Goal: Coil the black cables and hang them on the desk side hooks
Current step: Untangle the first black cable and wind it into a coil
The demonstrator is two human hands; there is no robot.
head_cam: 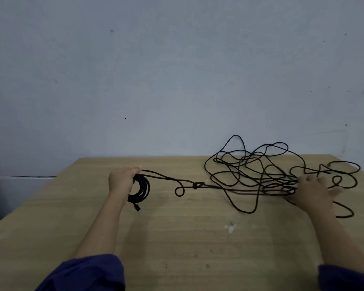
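Observation:
My left hand (122, 181) grips a small coil of black cable (142, 189) near the desk's left-middle, with a plug end (137, 207) hanging below the coil. From the coil a strand runs right through a small loop (179, 191) and a knot (198, 185) into a loose tangle of black cable (261, 171) at the far right of the desk. My right hand (312, 192) lies on the tangle's right part, fingers spread over the strands. No hooks are in view.
The wooden desk (177, 238) stands against a pale grey wall (177, 70). Its left edge falls away at the left of the view. A small white chip (231, 227) marks the surface in the middle. Blue sleeves (86, 274) show at the bottom.

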